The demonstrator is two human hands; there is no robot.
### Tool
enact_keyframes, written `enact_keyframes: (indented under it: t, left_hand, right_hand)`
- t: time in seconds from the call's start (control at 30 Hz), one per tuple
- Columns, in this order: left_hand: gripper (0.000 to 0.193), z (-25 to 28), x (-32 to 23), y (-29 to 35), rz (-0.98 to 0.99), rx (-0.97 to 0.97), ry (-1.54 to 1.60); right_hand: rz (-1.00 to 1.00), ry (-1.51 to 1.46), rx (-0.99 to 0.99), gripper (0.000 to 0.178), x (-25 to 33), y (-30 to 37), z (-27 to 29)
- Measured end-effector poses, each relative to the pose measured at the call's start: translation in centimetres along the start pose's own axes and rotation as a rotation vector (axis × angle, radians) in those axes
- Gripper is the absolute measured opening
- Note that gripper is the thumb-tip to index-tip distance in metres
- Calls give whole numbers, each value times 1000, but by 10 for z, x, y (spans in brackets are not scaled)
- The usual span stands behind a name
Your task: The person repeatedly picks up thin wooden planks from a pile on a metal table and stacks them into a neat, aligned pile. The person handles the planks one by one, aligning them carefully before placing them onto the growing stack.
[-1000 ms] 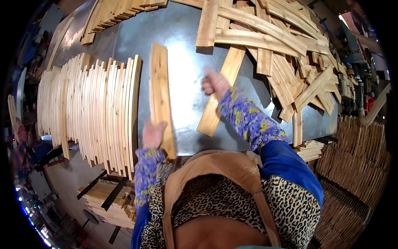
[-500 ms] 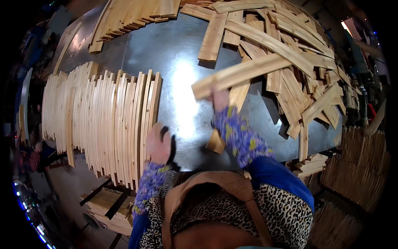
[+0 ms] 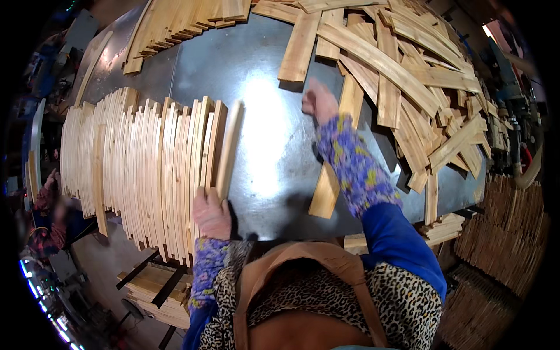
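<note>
My left hand is at the near right end of a long row of wooden boards stood on edge side by side. Its fingers close around the near end of one board, which stands on edge and leans slightly away from the row at its far end. My right hand is over the metal table, just short of the near end of a flat board. Nothing is in it, and its fingers are loosely bent and apart. Another board lies partly beneath my right forearm.
A loose heap of boards covers the table's right side. Flat boards are stacked at the far left. Below the near edge are more stacked boards, with tall stacks on the right. Another person is at the far left.
The board my right hand held above the heap is now on edge at the row's right end, by my left hand. My right hand has let go and moved farther away from me.
</note>
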State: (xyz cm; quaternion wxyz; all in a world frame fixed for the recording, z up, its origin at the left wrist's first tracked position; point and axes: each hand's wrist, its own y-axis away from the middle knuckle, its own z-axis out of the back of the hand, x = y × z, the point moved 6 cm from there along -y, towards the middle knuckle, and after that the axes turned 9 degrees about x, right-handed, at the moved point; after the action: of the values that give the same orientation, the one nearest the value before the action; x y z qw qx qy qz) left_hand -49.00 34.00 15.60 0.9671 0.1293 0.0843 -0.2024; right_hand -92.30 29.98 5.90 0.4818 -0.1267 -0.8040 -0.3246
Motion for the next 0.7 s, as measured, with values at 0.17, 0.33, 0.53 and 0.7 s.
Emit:
enact_keyframes:
  t: [0.17, 0.33, 0.53, 0.7]
  left_hand:
    - [59, 8, -7, -8, -115, -332, -197]
    - [75, -30, -59, -66, -225, -8, 407]
    - [97, -67, -63, -113, -9, 135, 220]
    - [100, -79, -62, -107, 6, 125, 83]
  right_hand:
    - [16, 243, 30, 40, 29, -83, -27]
    - [-37, 1188, 256, 52, -58, 57, -62]
    - [502, 1768, 338, 42, 50, 15, 40]
    - [96, 1989, -247, 76, 225, -62, 137]
